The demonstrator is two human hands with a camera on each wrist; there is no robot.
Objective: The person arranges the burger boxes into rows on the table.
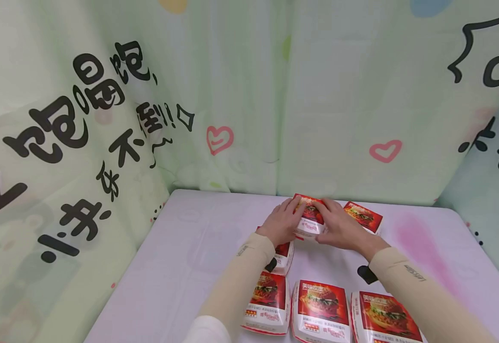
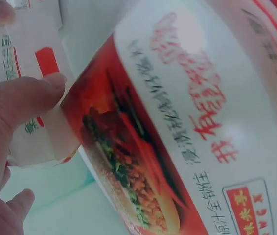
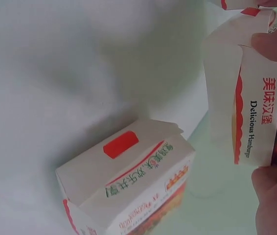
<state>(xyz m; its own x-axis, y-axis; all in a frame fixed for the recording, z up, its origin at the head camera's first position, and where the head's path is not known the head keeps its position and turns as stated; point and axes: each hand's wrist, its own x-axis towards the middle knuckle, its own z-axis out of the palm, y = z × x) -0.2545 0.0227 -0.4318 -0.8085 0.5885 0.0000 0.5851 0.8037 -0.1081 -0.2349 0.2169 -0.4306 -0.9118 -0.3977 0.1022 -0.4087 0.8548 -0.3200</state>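
Observation:
Both hands grip one red and white paper hamburger box (image 1: 310, 220) near the far edge of the table, one hand on each side. In the head view my left hand (image 1: 281, 221) is at its left side and my right hand (image 1: 341, 227) at its right. The right wrist view shows fingers and thumb on the held box (image 3: 258, 107), its side printed "Delicious Hamburger". In the left wrist view the thumb presses the white side of the held box (image 2: 28, 46). Another hamburger box (image 1: 283, 255) lies partly hidden under the left forearm, filling much of the left wrist view.
Just right of my right hand lies a hamburger box (image 1: 364, 216). Nearer, a row holds a left box (image 1: 268, 302), a middle box (image 1: 322, 309) and a right box (image 1: 386, 317), the last partly behind my right forearm. A printed curtain (image 1: 249, 95) hangs behind the table (image 1: 180, 267).

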